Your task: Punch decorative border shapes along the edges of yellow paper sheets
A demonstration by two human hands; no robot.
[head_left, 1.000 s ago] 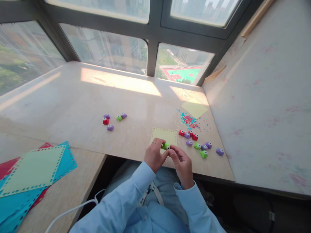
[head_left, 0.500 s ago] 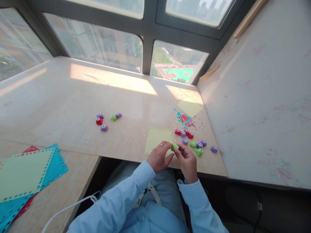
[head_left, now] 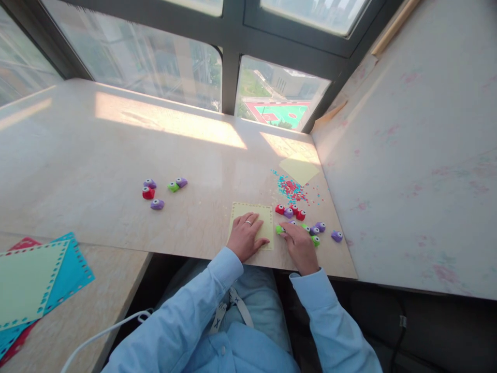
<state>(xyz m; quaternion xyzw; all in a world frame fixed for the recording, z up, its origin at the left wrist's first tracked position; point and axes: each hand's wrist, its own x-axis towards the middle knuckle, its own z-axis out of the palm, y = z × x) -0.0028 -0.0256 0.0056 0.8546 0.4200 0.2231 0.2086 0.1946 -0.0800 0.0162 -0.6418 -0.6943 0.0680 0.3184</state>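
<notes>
My left hand (head_left: 246, 235) lies spread on a pale yellow sheet of paper (head_left: 254, 208) with small punched holes along its edges. A ring shows on one finger. Just right of the sheet, my right hand (head_left: 298, 243) has its fingers closed on a green craft paper punch (head_left: 279, 229), partly hidden by the fingers. Around that hand are several more punches: a red punch (head_left: 279, 209), a purple punch (head_left: 288, 213), another purple punch (head_left: 320, 227) and a green punch (head_left: 315, 240). A single purple punch (head_left: 336, 236) sits farther right.
Red and blue paper confetti (head_left: 291, 189) lies scattered beyond the punches, beside another yellow sheet (head_left: 300, 168). More punches, such as a red one (head_left: 148, 192), stand at left. Punched blue (head_left: 72, 280) and green sheets (head_left: 27, 282) overlap at lower left. A patterned wall (head_left: 411, 181) borders the right.
My left hand has left the green punch and moved down flat onto the yellow sheet. My right hand now has the punch alone at the sheet's right side. The view has shifted slightly.
</notes>
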